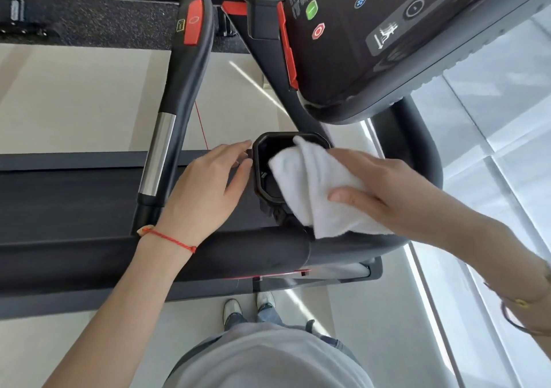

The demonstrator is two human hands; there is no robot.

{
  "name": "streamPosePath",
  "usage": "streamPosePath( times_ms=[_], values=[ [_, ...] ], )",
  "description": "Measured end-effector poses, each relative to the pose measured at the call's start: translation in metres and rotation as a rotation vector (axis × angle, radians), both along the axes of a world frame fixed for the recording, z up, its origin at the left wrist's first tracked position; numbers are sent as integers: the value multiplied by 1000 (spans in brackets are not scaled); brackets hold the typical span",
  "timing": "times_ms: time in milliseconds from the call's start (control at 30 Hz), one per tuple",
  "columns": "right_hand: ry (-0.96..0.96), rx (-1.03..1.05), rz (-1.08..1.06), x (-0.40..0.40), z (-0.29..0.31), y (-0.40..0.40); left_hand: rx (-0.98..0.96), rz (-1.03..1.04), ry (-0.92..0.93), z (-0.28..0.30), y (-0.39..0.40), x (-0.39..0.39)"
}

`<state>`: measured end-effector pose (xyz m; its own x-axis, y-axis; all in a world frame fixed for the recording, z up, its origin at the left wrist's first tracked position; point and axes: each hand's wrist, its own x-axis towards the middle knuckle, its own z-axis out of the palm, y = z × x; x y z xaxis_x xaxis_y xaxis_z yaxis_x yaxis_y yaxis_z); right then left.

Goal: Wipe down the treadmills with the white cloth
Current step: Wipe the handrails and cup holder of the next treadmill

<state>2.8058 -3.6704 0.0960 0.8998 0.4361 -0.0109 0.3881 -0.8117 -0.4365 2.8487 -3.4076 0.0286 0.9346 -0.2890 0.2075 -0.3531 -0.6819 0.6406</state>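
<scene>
Right hand (384,191) grips white cloth (313,185) over treadmill cup holder (259,161); left hand (205,188), fingers straight, touches the holder's rim.

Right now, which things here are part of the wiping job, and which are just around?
In the job: white cloth, right hand holding it, cup holder being wiped, left hand steadying it.

Just around: console, red stop button, chrome handrail.
</scene>
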Motion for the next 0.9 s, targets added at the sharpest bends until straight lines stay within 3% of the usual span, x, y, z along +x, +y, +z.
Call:
streamPosePath(
  times_ms=[167, 333, 567, 800, 900],
  values=[
    [-56, -211, 148, 8, -31, 45, -13, 1, 4, -6, 3, -5],
    [-32, -140, 76, 13, -35, 59, -36, 37, 4, -7, 4, -6],
    [-214, -120, 270, 17, -41, 5, -21, 42, 1, -7, 3, -6],
    [-90, -247, 110, 19, -37, 69, -28, 40, -14, -8, 0, -6],
    [-136, -140, 98, 16, -40, 50, -21, 51, -8, -8, 1, -5]
  ],
)
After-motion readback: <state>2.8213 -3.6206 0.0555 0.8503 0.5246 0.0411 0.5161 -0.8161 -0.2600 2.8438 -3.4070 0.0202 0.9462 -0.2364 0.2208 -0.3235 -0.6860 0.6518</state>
